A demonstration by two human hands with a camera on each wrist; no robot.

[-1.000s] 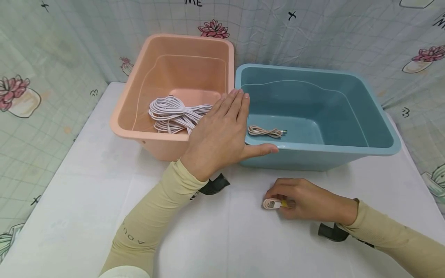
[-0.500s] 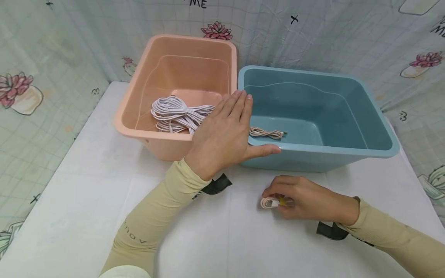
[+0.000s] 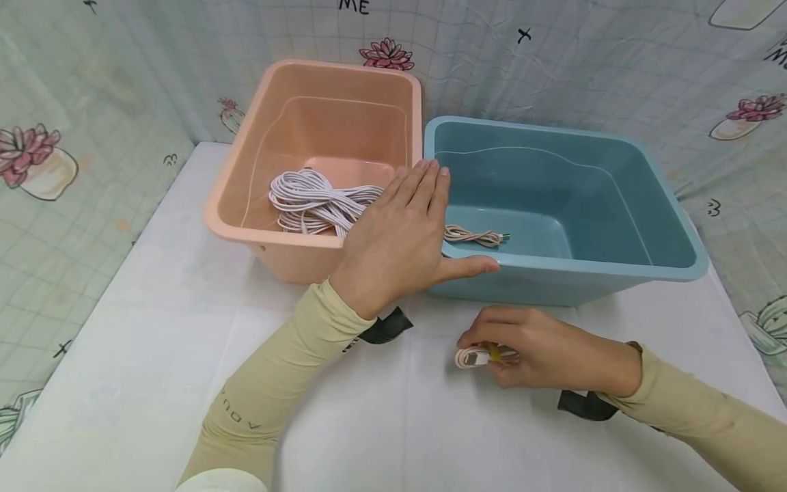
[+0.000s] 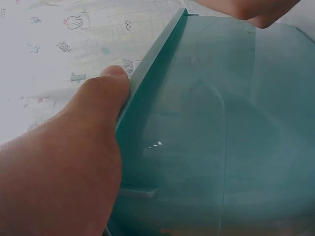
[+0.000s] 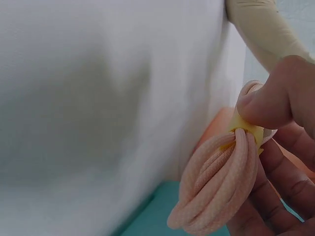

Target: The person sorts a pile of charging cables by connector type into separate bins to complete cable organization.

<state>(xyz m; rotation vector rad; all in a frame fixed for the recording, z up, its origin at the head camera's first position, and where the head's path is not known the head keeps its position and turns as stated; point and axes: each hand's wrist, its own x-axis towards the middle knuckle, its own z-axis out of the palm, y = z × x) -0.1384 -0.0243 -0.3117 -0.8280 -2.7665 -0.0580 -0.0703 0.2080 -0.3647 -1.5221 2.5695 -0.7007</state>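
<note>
My right hand (image 3: 541, 348) pinches a coiled pink USB cable (image 3: 473, 357) just in front of the blue bin (image 3: 553, 266). In the right wrist view the cable's braided loops (image 5: 219, 182) are bound by a yellow band (image 5: 246, 129), with the thumb pressed on it. My left hand (image 3: 399, 232) lies flat with straight fingers across the near corner where the two bins meet, its thumb along the blue bin's front rim. The peach bin (image 3: 270, 238) holds bundled white cables (image 3: 313, 201), partly hidden by that hand. A beige coiled cable (image 3: 473, 236) lies inside the blue bin.
Both bins stand side by side at the back of a table covered with a white cloth (image 3: 184, 342). A patterned curtain (image 3: 479, 61) hangs behind them. Black straps (image 3: 387, 326) show under both wrists.
My right hand has shifted slightly left and toward the bins with the pink cable in its fingers. The left hand keeps its place on the bins; the whole view has drifted a little.
</note>
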